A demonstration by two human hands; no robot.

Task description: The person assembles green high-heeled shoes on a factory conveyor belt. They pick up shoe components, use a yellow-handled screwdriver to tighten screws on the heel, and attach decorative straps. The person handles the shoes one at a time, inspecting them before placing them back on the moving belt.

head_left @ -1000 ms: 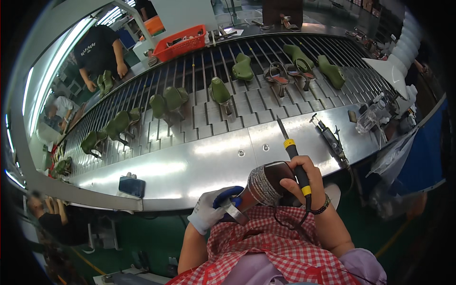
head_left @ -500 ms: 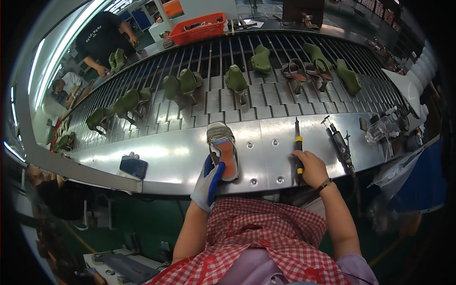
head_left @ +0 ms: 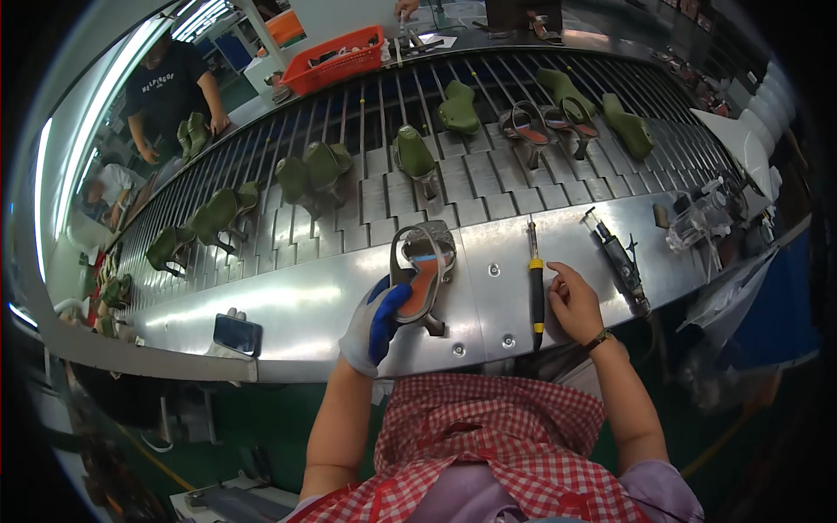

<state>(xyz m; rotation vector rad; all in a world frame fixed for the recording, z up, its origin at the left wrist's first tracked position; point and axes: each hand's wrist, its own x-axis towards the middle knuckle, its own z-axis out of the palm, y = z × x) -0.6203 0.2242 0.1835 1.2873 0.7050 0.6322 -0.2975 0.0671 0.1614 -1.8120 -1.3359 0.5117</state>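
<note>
My left hand [head_left: 373, 327], in a white and blue glove, grips a high-heeled sandal [head_left: 425, 283] above the metal bench. The sandal has an orange-brown insole, a grey textured front strap and a thin back strap; its heel points toward me. My bare right hand [head_left: 575, 305] is empty, thumb and fingers apart, just right of a slim tool [head_left: 537, 301] with a black and yellow handle and thin metal tip. The tool lies on the bench, its tip pointing away from me.
Green shoe lasts [head_left: 414, 152] and sandals [head_left: 526, 131] stand on a slatted conveyor [head_left: 488, 174]. A black hand tool [head_left: 619, 261] lies to the right, a phone [head_left: 237, 335] to the left. Behind are a red basket [head_left: 336, 65] and a person [head_left: 170, 91] at far left.
My right hand has let go of the black and yellow tool and drawn right. My left hand has turned the sandal, so its back strap and heel now show.
</note>
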